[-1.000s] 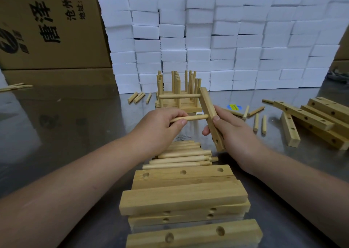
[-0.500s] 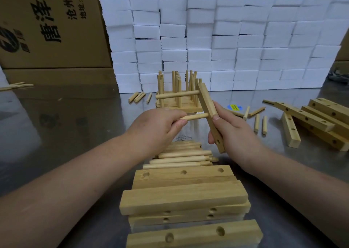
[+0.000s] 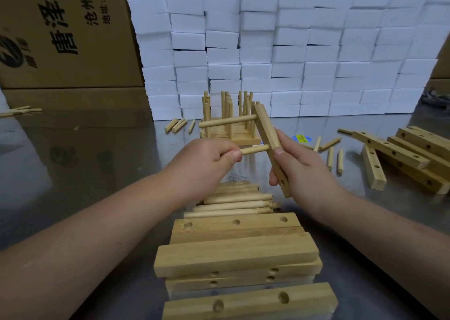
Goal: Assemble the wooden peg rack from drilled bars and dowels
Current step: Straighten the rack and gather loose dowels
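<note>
My right hand (image 3: 300,167) grips a drilled wooden bar (image 3: 266,134) held nearly upright above the table. One dowel (image 3: 227,122) sticks out leftward from the bar's top hole. My left hand (image 3: 207,160) pinches a second dowel (image 3: 254,149) whose tip sits in the bar's middle hole. The bar's lowest hole is bare. A row of loose dowels (image 3: 233,201) lies below my hands, with a stack of drilled bars (image 3: 235,254) in front of it.
Finished peg racks (image 3: 230,124) stand stacked behind my hands. More drilled bars (image 3: 401,156) and scattered dowels (image 3: 333,155) lie at the right. A wall of white foam blocks (image 3: 292,51) and cardboard boxes (image 3: 60,39) close off the back of the metal table (image 3: 85,161).
The second dowel has gone deeper into the bar's middle hole, so less of it shows between my hands. The bar has tilted slightly and stayed in my right hand.
</note>
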Demonstrator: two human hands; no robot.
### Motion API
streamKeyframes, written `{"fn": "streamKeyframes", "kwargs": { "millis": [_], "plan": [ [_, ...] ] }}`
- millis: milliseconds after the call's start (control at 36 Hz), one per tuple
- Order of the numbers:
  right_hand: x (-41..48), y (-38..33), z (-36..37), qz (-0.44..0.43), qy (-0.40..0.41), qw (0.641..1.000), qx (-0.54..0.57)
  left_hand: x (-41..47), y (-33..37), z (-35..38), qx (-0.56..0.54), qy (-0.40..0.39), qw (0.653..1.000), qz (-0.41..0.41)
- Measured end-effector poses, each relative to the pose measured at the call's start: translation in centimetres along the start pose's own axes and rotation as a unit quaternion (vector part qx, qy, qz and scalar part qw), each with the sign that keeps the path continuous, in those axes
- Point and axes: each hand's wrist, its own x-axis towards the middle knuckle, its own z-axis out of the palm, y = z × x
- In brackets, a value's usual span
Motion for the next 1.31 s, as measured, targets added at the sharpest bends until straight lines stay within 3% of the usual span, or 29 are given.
{"fn": "streamKeyframes", "kwargs": {
  "millis": [333, 528, 694, 778, 861, 972, 1306],
  "plan": [
    [-0.1, 0.1, 0.1, -0.008, -0.007, 0.999, -0.032, 0.7, 0.0, -0.3, -0.182, -0.036, 0.977, -0.107],
    [0.2, 0.3, 0.1, -0.012, 0.018, 1.0, -0.022, 1.0, 0.2, 0.0, -0.159, -0.019, 0.982, -0.098],
    [0.5, 1.4, 0.4, 0.082, 0.075, 0.994, 0.01, 1.5, -0.5, 0.1, -0.184, 0.025, 0.976, -0.114],
    [1.1, 2.1, 0.1, 0.129, 0.132, 0.982, 0.026, 1.6, -1.4, 0.0, -0.144, 0.014, 0.979, -0.141],
    [1.6, 2.7, -0.1, 0.166, 0.173, 0.969, 0.061, 1.5, -2.2, 0.5, -0.058, -0.064, 0.984, -0.156],
    [1.5, 2.6, 0.1, 0.163, 0.153, 0.973, 0.05, 1.2, -2.2, 1.0, 0.051, -0.152, 0.974, -0.159],
    [0.9, 1.3, 0.5, 0.1, 0.116, 0.986, 0.067, 1.3, -2.3, 1.0, 0.04, -0.137, 0.979, -0.143]
  ]
}}
